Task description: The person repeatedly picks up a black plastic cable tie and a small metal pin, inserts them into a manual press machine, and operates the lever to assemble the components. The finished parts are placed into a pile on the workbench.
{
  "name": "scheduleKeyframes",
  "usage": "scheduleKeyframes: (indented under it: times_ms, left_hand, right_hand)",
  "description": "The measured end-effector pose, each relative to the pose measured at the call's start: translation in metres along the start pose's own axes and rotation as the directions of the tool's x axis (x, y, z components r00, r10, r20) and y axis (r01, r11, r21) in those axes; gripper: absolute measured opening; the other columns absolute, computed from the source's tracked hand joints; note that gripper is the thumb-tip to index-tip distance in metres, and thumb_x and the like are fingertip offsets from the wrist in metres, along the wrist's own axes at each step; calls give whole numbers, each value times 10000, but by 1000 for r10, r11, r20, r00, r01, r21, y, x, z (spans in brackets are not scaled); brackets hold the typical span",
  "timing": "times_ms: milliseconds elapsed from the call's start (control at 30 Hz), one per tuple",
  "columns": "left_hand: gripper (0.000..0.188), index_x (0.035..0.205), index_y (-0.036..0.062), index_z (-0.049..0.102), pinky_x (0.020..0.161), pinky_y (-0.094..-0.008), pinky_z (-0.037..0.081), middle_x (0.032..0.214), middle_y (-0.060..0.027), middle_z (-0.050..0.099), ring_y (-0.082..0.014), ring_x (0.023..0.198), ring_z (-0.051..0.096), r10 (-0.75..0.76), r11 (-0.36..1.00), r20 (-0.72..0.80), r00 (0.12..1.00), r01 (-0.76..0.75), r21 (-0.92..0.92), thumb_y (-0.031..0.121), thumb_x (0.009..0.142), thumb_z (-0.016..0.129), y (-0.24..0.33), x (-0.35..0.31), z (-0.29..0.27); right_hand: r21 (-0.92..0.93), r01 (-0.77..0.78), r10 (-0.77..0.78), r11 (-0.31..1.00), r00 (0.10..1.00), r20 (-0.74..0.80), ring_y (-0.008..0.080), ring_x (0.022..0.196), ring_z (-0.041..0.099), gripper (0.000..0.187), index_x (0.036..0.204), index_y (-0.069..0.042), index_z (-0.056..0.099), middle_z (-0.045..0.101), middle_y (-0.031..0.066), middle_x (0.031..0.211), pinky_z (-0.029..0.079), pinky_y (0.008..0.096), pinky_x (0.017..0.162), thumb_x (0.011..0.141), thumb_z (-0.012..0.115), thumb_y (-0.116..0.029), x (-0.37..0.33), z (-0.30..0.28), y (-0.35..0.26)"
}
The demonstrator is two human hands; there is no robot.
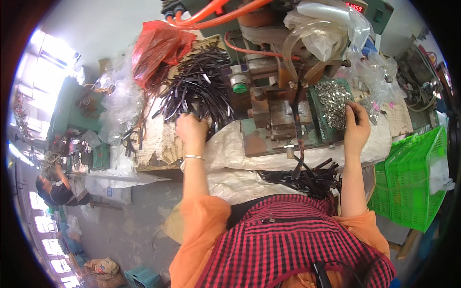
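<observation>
My left hand (192,129) is at the near edge of a heap of thin black strips (204,86), its fingers curled in on some of them; the fingertips are partly hidden. At the right, my right hand (357,128) reaches over the edge of a green tray (314,108) full of small shiny metal pieces (331,98). Its thumb and fingers are drawn together at the pieces, and what they pinch is too small to tell. Between my hands stands a metal press (278,113) with a worn base. A dark strip (299,139) hangs down at its front.
More black strips (312,180) lie on white sacking by my lap. A red plastic bag (158,50) sits behind the heap, and orange hoses (216,14) cross above. Green crates (408,177) stand at the right. Another person (62,189) works far left.
</observation>
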State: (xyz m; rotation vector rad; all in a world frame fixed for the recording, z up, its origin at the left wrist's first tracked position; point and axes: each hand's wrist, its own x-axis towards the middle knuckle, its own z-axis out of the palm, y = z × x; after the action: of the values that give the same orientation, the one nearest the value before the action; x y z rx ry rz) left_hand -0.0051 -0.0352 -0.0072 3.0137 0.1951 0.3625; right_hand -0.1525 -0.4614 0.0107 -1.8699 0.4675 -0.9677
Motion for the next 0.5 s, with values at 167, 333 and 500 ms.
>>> scheduleKeyframes:
  times_ms: [167, 333, 500]
  left_hand:
    - [217, 811, 19, 775, 747, -441, 540, 837, -159, 721, -361, 778, 685, 94, 981, 197, 976, -57, -185, 225, 755, 815, -61, 6, -50]
    - [128, 914, -21, 649, 620, -269, 501, 837, -44, 679, -86, 694, 615, 115, 688, 114, 987, 3, -725, 15, 864, 762, -16, -20, -83]
    - [113, 919, -20, 586, 686, -240, 518, 990, -82, 691, -93, 782, 633, 70, 368, -83, 994, -103, -924, -13, 961, 690, 40, -45, -32]
  right_hand:
    - [-101, -60, 53, 993, 996, -71, 124, 988, 669, 138, 1076, -8, 742, 735, 48, 1076, 512, 275, 923, 955, 699, -60, -21, -64, 12]
    - [133, -44, 8, 990, 966, 260, 123, 985, 667, 164, 1095, 16, 743, 746, 72, 1073, 512, 247, 895, 938, 698, 3, -13, -19, -70]
    - [363, -42, -46, 931, 972, 232, 171, 947, 689, 173, 1039, 3, 664, 715, 73, 984, 525, 293, 882, 875, 721, 1, -11, 62, -107]
